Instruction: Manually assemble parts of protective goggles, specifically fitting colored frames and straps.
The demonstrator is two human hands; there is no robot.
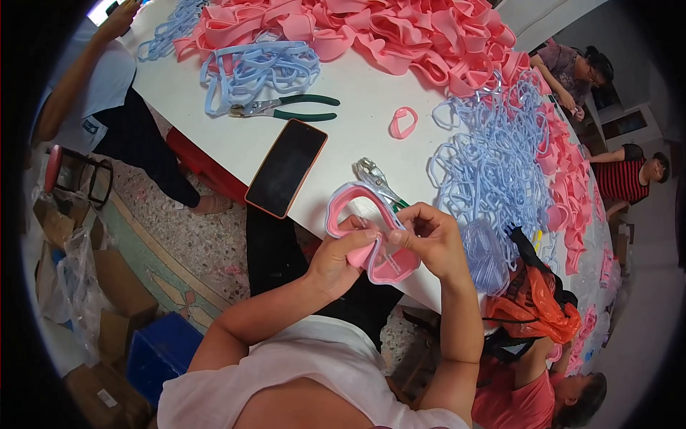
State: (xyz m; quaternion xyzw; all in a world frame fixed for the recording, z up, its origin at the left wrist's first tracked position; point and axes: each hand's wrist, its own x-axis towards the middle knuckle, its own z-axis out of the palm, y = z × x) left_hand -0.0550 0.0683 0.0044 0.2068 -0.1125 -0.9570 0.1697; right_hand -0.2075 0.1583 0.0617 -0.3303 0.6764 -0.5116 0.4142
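Note:
A soft pink loop with a light blue band along its rim (333, 217) is held in front of me, over the near table edge. My left hand (336, 259) pinches its lower left part between thumb and fingers. On the other side, my right hand (437, 242) grips the right edge, fingers closed and thumb pressed inward. A clear strip shows inside the loop; its kind I cannot make out. Just beyond lie metal pliers with green handles (373, 174), partly hidden by the loop. A black phone with an orange edge (287, 169) rests left of them.
Across the white table (371, 93) spread a heap of pink pieces (400, 36), a blue strap bundle (264, 68) and a large pile of blue loops (493, 150). Another green-handled pliers (286, 108) and a small pink ring (404, 123) lie there. Other people sit around.

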